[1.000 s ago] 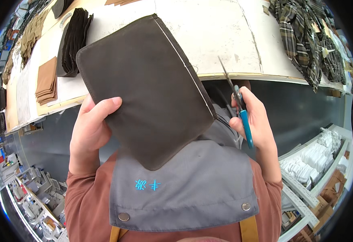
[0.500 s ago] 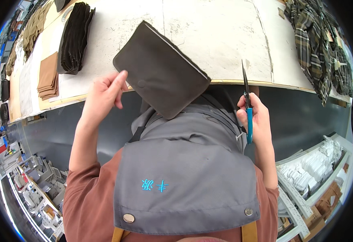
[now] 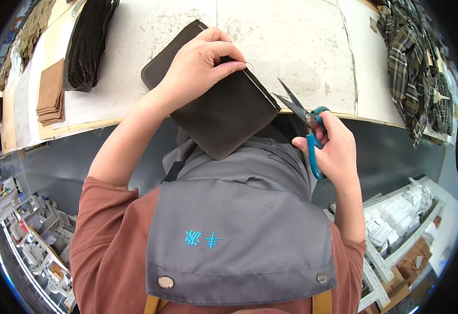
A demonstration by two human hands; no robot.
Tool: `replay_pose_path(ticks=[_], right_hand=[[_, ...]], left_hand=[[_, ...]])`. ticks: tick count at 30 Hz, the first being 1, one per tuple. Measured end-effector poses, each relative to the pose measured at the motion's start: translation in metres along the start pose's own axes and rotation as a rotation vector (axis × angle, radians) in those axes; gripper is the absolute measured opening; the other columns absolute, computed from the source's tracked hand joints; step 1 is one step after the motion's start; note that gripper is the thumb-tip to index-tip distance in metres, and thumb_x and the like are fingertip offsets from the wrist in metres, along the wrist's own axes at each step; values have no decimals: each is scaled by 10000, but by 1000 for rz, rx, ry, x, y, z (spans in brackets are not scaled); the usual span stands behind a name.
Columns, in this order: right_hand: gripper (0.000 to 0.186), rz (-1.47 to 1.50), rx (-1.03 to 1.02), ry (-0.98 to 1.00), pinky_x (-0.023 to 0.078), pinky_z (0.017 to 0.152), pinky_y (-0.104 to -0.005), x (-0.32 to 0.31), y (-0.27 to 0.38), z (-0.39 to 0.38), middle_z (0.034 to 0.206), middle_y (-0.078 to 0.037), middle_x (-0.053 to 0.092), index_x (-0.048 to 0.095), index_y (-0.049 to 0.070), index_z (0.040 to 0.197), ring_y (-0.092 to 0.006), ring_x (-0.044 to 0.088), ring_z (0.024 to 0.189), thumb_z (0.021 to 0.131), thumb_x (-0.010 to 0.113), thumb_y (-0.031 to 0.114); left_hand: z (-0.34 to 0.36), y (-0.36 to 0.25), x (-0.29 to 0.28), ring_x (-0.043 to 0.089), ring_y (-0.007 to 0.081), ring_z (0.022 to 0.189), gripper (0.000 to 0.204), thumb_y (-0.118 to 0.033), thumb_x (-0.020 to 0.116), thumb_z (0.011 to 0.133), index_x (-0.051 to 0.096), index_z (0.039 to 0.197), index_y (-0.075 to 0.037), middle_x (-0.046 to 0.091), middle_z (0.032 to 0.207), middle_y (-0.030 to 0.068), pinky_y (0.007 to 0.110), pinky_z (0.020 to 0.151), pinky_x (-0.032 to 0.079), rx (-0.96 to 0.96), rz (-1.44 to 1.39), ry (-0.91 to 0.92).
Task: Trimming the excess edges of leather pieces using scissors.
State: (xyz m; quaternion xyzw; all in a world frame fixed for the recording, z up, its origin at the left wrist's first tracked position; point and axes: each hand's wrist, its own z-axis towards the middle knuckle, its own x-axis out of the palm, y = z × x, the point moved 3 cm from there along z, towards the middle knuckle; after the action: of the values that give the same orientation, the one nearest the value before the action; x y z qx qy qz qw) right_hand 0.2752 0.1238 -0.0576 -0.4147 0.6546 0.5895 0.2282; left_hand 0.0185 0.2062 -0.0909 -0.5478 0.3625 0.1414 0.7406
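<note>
A dark brown-black rectangular fabric piece with a pale strip along one edge lies tilted over the table's front edge. My left hand is over it, thumb and fingers pinched at that strip, where a fine loose thread shows. My right hand grips teal-handled scissors, their blades parted and pointing toward the piece's right corner. A grey apron covers my front, beneath the piece.
The white worktable carries a dark fabric stack, brown folded pieces and khaki cloth at left, plaid cloth at right. A white-framed rack of white bundles stands low right; machines are low left.
My left hand has moved from the piece's left side up to its striped edge. The piece sits lower than at first. The scissors' blades have spread and swung toward it.
</note>
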Motion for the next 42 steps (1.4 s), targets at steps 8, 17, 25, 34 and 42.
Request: replay_pose_path(ticks=[8,17,25,34,42], right_hand=[[560,-385,-285,-97,477,604,-337,-4,25,31,760,-58,587,580,51,896,-236,602,715,644,764,516],[500,-604,-419,-135,487,624,-356,-4,44,60,778,-66,574,572,50,813,-252,603,771,654,748,490],[473,-705,-567,-146,489,644,-324,-5,56,87,792,-39,565,573,66,830,-210,585,790,644,757,461],[525,-557,-531,105,494,714,-395,-6,48,109,854,-138,610,581,22,847,-307,601,848,640,765,469],[566,-164,-451,40,447,555,-381,1,19,92,599,-102,519,477,41,651,-298,551,590,640,778,521]], left_hand=[[-6,24,5,535,37,755,93,-139,675,857,667,877,-49,551,858,-43,187,684,444,-226,-540,-43],[-17,31,-2,454,7,664,103,-135,672,859,600,816,-75,539,788,-55,167,574,358,-281,-724,23],[-9,35,-4,444,0,683,94,-132,676,855,611,825,-72,545,789,-68,171,594,345,-255,-820,21],[-4,32,-8,525,62,782,108,-121,669,852,600,797,-59,574,805,-33,220,736,433,-285,-855,59],[-23,33,-27,404,36,641,118,-139,628,873,573,792,-73,508,748,-48,178,577,315,-384,-1174,-88]])
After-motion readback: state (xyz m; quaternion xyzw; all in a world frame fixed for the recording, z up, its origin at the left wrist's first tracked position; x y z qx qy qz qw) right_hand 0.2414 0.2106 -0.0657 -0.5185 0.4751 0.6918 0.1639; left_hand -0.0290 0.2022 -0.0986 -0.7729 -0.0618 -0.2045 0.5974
